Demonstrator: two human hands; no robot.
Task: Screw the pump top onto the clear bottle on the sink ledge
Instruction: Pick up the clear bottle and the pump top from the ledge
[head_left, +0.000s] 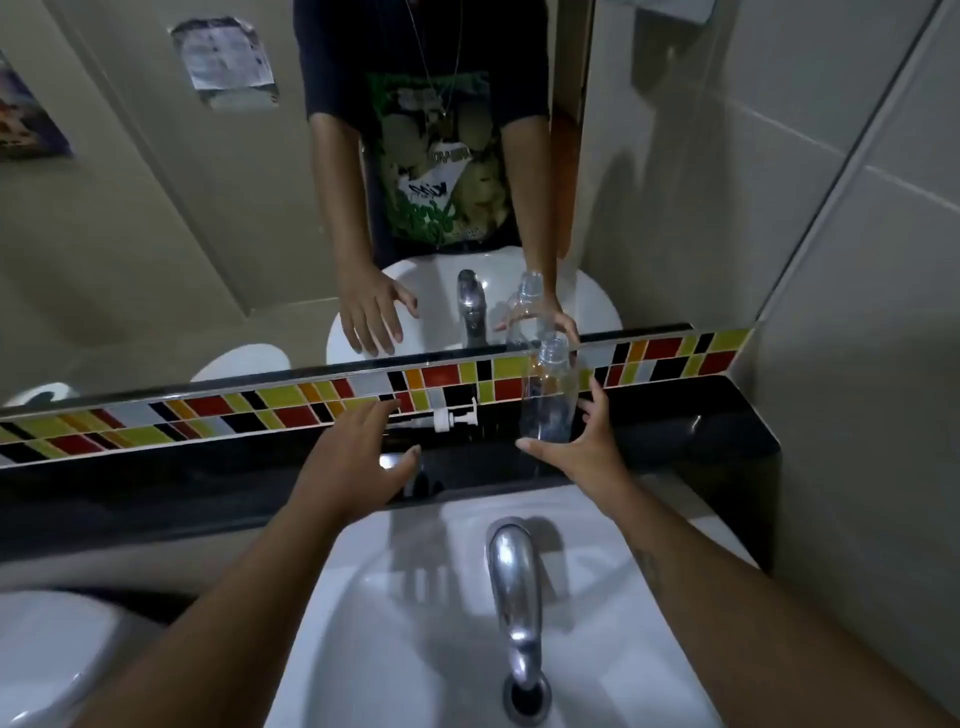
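Note:
A clear bottle (549, 395) stands upright and uncapped on the black sink ledge (675, 415), right of centre. A white pump top (453, 417) lies on its side on the ledge against the tiled strip, left of the bottle. My right hand (582, 447) is spread around the bottle's base, thumb on the left and fingers on the right; I cannot tell if it touches. My left hand (358, 457) hovers open over the ledge, fingertips just left of the pump top, holding nothing.
A white basin (395, 623) with a chrome tap (514, 587) lies below the ledge. A coloured tile strip (208, 415) and a mirror (156, 234) rise behind it. A white toilet (47, 654) sits lower left; a tiled wall (857, 312) closes the right.

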